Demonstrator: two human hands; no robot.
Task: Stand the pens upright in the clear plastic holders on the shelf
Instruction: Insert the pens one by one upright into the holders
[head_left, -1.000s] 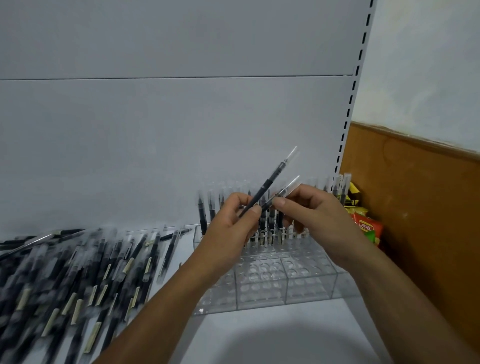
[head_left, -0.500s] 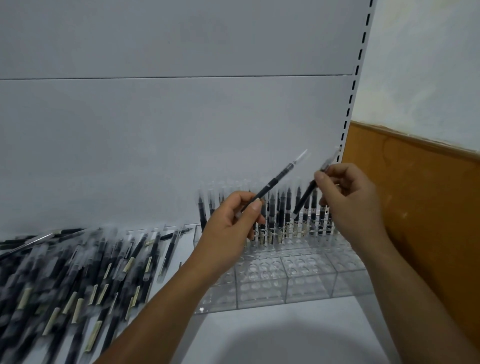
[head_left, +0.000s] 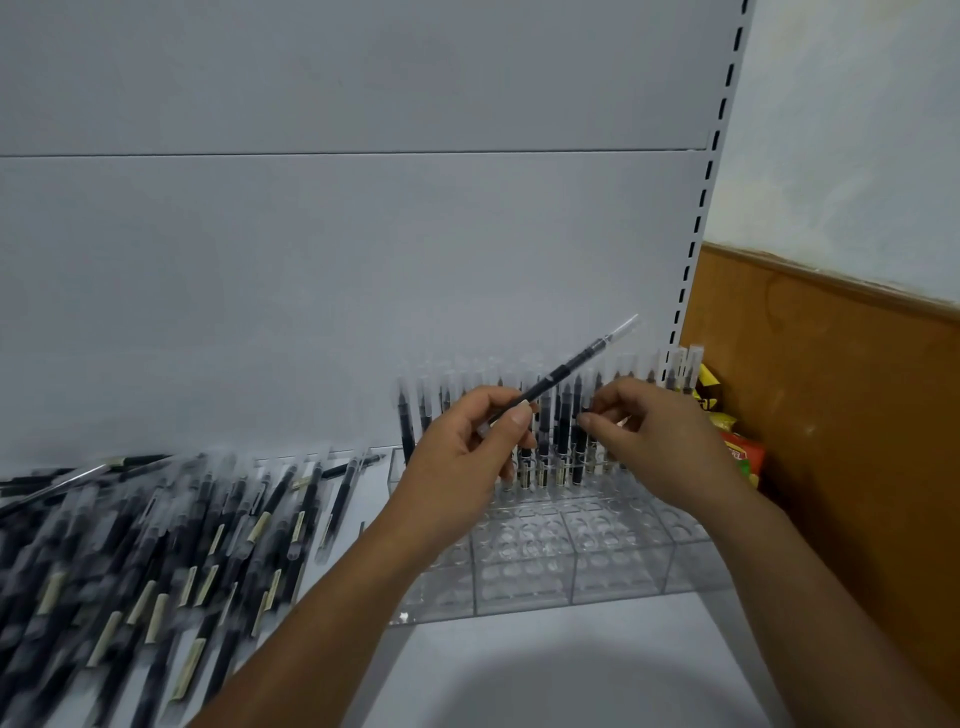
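Pen (head_left: 566, 371) tilted, pinched in left hand (head_left: 467, 447) — right hand (head_left: 660, 441) curled among standing pens (head_left: 561, 431), grip unclear

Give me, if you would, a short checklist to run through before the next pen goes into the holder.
1. Left hand grips a pen: ok.
2. That pen is upright for insertion: not ok; it is tilted, with its clear cap up to the right.
3. Free holes in the holder: ok; the front rows are empty.
4. Right hand is clear of the standing pens: not ok; its fingers are at the back row.
5. Right hand has let go of any pen: cannot tell.
6. Loose pens are ready on the shelf: ok; they lie to the left.
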